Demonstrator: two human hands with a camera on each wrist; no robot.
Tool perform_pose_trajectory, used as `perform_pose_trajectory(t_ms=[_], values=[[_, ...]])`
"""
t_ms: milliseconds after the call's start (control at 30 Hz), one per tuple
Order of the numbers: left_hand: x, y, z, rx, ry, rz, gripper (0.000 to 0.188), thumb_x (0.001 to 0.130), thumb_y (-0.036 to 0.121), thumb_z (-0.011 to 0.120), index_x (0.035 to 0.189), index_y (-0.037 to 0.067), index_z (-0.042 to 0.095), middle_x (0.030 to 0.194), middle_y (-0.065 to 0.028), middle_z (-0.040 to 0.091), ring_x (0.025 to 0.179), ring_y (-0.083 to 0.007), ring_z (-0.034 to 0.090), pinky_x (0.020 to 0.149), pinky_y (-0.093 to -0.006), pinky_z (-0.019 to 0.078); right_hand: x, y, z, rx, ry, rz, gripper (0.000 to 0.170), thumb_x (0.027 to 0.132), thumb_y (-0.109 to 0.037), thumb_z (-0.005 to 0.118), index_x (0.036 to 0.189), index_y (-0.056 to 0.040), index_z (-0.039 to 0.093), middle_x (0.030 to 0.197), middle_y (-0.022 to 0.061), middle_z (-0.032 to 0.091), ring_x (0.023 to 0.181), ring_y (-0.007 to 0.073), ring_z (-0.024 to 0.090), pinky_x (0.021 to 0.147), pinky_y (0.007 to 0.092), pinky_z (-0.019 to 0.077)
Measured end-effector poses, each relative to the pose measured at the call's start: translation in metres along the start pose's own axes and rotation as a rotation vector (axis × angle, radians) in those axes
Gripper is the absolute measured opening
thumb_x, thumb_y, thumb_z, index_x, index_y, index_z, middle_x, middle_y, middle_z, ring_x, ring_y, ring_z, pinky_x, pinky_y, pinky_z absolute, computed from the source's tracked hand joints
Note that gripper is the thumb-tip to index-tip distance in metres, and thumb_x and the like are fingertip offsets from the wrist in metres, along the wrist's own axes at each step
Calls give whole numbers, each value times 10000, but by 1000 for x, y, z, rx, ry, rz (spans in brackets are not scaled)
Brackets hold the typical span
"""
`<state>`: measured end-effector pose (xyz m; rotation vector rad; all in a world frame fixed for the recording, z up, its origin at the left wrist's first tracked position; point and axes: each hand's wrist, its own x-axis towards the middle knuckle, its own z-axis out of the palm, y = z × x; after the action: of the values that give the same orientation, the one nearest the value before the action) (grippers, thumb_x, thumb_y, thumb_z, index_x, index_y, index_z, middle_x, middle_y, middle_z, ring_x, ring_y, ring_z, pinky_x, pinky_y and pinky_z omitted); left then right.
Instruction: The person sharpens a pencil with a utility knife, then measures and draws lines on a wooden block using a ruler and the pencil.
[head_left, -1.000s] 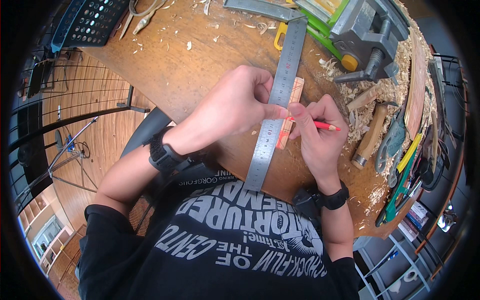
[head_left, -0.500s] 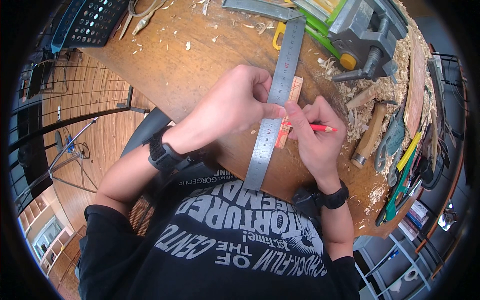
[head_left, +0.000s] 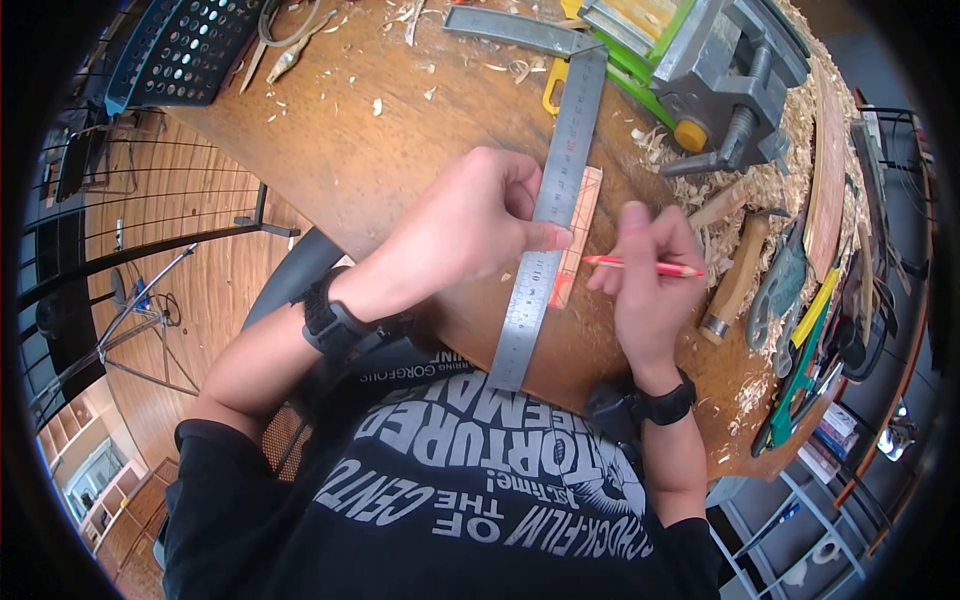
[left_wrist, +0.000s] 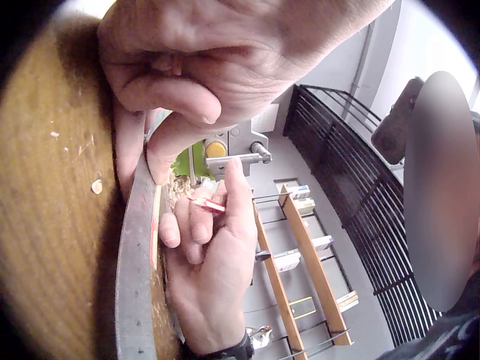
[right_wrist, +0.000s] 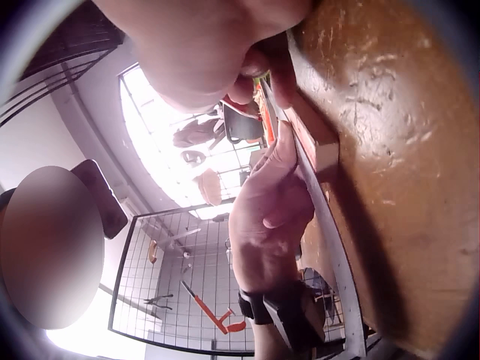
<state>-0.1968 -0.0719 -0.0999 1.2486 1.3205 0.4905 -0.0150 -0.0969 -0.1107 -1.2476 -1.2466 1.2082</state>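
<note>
In the head view a steel ruler [head_left: 519, 322] lies along a small wooden piece [head_left: 590, 200] with red markings. My left hand [head_left: 465, 220] grips the ruler beside the wood, its thumb reaching across the ruler's face. Between the fingers of my right hand [head_left: 650, 280] is a red pencil [head_left: 640, 266], with one end close to the wood's right side. The left wrist view shows the ruler [left_wrist: 137, 281] on edge and the pencil [left_wrist: 208, 204] in the right hand. The wood's end [right_wrist: 324, 146] shows beyond the ruler [right_wrist: 334, 232] in the right wrist view.
A metal vise [head_left: 725, 90] stands at the back right, near the ruler's far end and a yellow-handled item [head_left: 553, 88]. Shavings, a wooden handle [head_left: 738, 285] and several tools lie at the right. A perforated basket [head_left: 185, 50] is at the back left.
My right hand and the pencil have moved right, away from the ruler and the left thumb. The left hand, ruler and wood sit slightly lower in the head view.
</note>
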Motion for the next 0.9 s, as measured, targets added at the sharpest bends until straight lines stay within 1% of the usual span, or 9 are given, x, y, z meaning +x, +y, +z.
perform_pose_trajectory(t_ms=[33,67,267,467,600,667,700,767,900], values=[[1,-1,0,0,2,4,223,793,147,771,796,18,590,603,22,581,442,-20,423,373,-212,295,2,-1,0,120,85,11,304,942,-177,608,708,-63,450,532,-18,474,443,38,470,409,199,381],[1,-2,0,1,4,8,225,795,153,771,798,20,589,600,23,580,435,-20,419,365,-211,290,3,-1,-3,152,93,-11,256,964,-196,567,784,-53,454,559,-6,482,444,43,476,397,198,395],[-1,4,-2,22,-6,-25,227,794,164,773,802,26,593,593,24,572,428,-21,422,352,-208,280,9,-4,2,42,101,43,248,962,-229,574,831,-52,461,606,6,519,453,38,473,405,184,383],[0,2,-1,26,-5,-4,220,794,165,770,817,25,601,597,23,576,430,-26,424,349,-210,284,18,-11,-2,-20,71,103,270,941,-256,611,824,-52,479,613,4,533,478,40,490,425,181,398],[1,2,-1,40,-4,-16,215,795,159,767,819,22,603,599,23,576,431,-28,424,349,-209,286,25,-10,10,-42,127,33,281,939,-261,615,804,-42,501,602,3,539,509,47,518,438,188,410],[4,-6,1,20,12,68,211,796,153,765,819,20,603,600,22,575,426,-28,420,348,-209,286,27,-14,12,-142,106,74,298,941,-272,612,786,-29,535,604,3,549,534,54,536,466,203,426],[2,-3,0,19,13,69,211,796,153,765,819,20,603,600,22,575,426,-28,420,348,-209,286,28,-14,12,-143,106,73,298,941,-272,612,786,-29,535,604,3,549,534,54,536,466,203,426],[-1,4,-2,8,-9,-15,208,797,149,763,816,19,601,600,22,572,423,-30,418,347,-209,286,29,-12,12,-274,83,-4,317,944,-284,607,774,-20,562,606,7,560,546,54,537,491,217,438],[-1,4,-1,-9,-2,-6,209,797,150,763,810,20,600,600,23,570,423,-30,420,347,-210,290,33,-9,16,-222,72,-6,320,946,-291,604,770,-25,569,607,5,564,538,54,528,508,217,433]])
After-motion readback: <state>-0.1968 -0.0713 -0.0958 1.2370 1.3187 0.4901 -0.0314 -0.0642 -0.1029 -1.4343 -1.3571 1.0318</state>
